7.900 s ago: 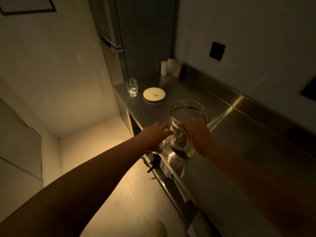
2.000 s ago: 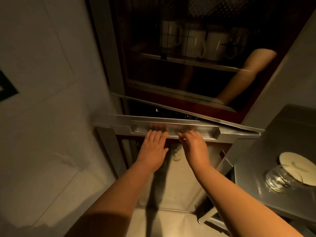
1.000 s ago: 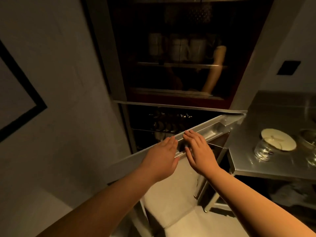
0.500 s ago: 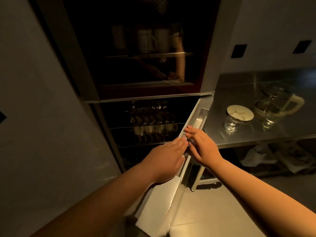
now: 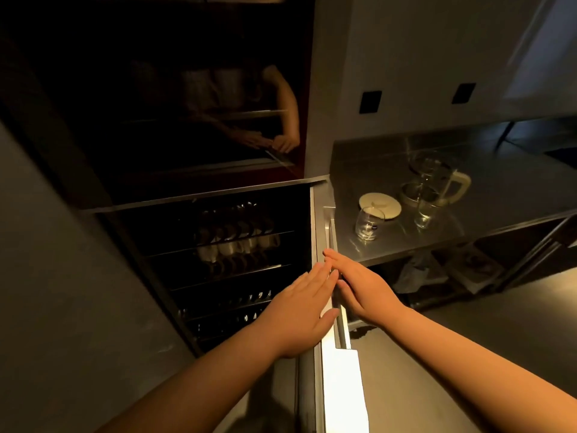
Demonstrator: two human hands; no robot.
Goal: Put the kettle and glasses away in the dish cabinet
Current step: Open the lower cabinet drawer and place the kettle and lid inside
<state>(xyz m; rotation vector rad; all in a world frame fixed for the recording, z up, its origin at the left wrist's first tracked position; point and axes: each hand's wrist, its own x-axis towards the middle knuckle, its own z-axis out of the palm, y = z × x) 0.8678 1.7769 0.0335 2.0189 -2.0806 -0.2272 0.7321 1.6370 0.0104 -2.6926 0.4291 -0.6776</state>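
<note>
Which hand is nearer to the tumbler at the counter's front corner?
Right. The right hand lies on the door's counter side, just below the tumbler; the left hand lies on the rack side, farther away.

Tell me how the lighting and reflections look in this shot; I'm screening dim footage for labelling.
Head view: very dim and warm, with the cabinet interior nearly black, only cup rims glinting. The upper glass door mirrors the person's arms. Glare washes out the open door's edge below the left hand and right hand. The steel counter shows soft highlights; wide-angle bending skews straight edges.
</note>
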